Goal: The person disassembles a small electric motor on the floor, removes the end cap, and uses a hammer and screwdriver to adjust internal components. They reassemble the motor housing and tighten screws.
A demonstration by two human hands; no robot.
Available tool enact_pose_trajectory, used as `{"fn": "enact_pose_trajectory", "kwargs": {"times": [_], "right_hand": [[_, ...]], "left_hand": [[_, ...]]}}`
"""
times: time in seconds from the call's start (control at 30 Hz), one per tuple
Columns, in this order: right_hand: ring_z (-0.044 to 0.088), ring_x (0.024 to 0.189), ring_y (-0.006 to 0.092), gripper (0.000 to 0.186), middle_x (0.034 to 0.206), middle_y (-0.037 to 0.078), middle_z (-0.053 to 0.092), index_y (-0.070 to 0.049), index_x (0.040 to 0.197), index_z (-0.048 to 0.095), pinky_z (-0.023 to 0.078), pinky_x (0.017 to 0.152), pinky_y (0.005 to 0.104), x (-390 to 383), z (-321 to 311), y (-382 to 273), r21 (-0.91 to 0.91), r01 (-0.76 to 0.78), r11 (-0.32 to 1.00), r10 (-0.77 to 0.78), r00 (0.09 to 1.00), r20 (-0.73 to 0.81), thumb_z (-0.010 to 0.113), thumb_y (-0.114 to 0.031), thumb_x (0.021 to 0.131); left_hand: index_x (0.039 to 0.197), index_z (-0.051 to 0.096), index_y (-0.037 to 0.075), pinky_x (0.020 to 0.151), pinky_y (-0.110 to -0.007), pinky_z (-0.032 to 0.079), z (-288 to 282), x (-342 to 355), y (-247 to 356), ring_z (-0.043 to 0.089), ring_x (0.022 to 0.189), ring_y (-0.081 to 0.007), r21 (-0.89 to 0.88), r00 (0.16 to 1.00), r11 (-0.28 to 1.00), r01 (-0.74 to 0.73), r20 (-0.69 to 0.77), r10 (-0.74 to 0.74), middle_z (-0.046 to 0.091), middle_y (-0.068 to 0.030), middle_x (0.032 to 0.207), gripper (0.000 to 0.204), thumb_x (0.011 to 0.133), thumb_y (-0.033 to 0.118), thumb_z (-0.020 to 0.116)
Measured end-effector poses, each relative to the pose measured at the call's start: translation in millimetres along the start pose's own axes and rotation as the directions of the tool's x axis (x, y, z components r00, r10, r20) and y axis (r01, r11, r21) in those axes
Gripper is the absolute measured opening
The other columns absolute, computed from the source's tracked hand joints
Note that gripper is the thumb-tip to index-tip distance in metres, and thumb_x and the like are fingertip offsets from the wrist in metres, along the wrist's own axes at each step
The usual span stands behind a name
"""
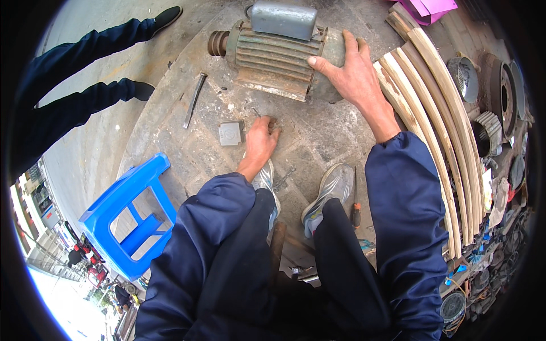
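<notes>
An electric motor (278, 62) with a finned, worn green housing lies on the ground at the top centre. Its grey box (283, 20) is on top, and a grooved pulley (218, 43) sticks out at the left. My right hand (357, 74) rests on the motor's rounded right end, thumb and fingers spread. Below the motor, my left hand (260, 142) is low over the ground with its fingers pinched together. What they hold is hidden; a thin dark piece shows just beyond them. Beside that hand lies a small square grey cover (231, 133).
A flat metal chisel-like bar (195, 100) lies left of the motor. A blue plastic stool (133, 213) stands at left, and a screwdriver (356, 207) lies by my right shoe. Long wooden strips (432, 113) run along the right, beside piled metal parts. Another person's legs (85, 51) are upper left.
</notes>
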State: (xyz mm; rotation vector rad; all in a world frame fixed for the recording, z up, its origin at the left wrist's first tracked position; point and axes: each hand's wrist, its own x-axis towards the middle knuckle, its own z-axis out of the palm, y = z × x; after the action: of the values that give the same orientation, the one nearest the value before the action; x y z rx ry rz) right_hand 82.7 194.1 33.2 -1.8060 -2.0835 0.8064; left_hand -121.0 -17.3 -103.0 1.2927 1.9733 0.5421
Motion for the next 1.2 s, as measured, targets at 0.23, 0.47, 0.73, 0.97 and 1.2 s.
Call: {"fn": "enact_pose_trajectory", "kwargs": {"times": [0.23, 0.47, 0.73, 0.97, 1.2], "right_hand": [[0.049, 0.146, 0.0545, 0.099, 0.161, 0.043, 0.037, 0.008, 0.160, 0.041, 0.046, 0.121, 0.0515, -34, -22, 6, 0.073, -0.028, 0.997, 0.033, 0.997, -0.063, 0.080, -0.054, 0.094], [0.065, 0.134, 0.0366, 0.062, 0.146, 0.028, 0.062, 0.005, 0.153, 0.053, 0.051, 0.115, 0.0456, -169, -30, 53, 0.244, -0.221, 0.944, 0.235, 0.971, -0.033, 0.074, -0.026, 0.104], [0.074, 0.115, 0.0332, 0.051, 0.132, 0.026, 0.072, 0.007, 0.143, 0.062, 0.057, 0.102, 0.0426, -243, 34, 68, 0.338, -0.464, 0.819, 0.399, 0.883, 0.247, 0.073, -0.020, 0.102], [0.076, 0.097, 0.0250, 0.029, 0.110, 0.019, 0.080, 0.001, 0.125, 0.075, 0.060, 0.088, 0.0378, -210, 66, 23, 0.443, -0.373, 0.815, 0.228, 0.910, 0.347, 0.070, -0.017, 0.102], [0.074, 0.085, 0.0313, 0.015, 0.102, 0.018, 0.071, 0.001, 0.112, 0.076, 0.059, 0.076, 0.0406, -198, 87, 7, 0.456, -0.128, 0.881, 0.049, 0.982, 0.181, 0.071, -0.006, 0.099]], "left_hand": [[0.111, 0.075, 0.003, 0.083, -0.045, 0.059, 3, 5, 1, 0.074, 0.093, -0.0371, 0.045, 1.000, 0.999, -0.021, -0.019, 0.022, 0.074, -0.0199, 0.103, 0.025, 0.091, 0.018, 0.081], [0.108, 0.074, 0.003, 0.086, -0.053, 0.057, -3, 9, -1, 0.071, 0.099, -0.0458, 0.101, 0.996, 0.991, -0.087, -0.002, 0.088, 0.073, -0.0232, 0.104, 0.018, 0.098, 0.018, 0.075], [0.110, 0.065, 0.001, 0.084, -0.059, 0.056, 4, 12, 0, 0.070, 0.096, -0.0511, 0.242, 0.993, 0.964, -0.109, 0.068, 0.095, 0.070, -0.0268, 0.109, 0.018, 0.103, 0.017, 0.067], [0.107, 0.063, -0.003, 0.076, -0.034, 0.063, -9, -9, 20, 0.078, 0.087, -0.0216, -0.368, 0.924, 0.859, 0.356, 0.276, -0.265, 0.077, -0.0161, 0.097, 0.017, 0.106, 0.014, 0.067], [0.110, 0.060, -0.001, 0.079, -0.032, 0.066, -12, -54, 40, 0.077, 0.090, -0.0203, -0.713, 0.783, 0.329, 0.619, 0.594, -0.184, 0.076, -0.0137, 0.102, 0.011, 0.107, 0.006, 0.068]]}}
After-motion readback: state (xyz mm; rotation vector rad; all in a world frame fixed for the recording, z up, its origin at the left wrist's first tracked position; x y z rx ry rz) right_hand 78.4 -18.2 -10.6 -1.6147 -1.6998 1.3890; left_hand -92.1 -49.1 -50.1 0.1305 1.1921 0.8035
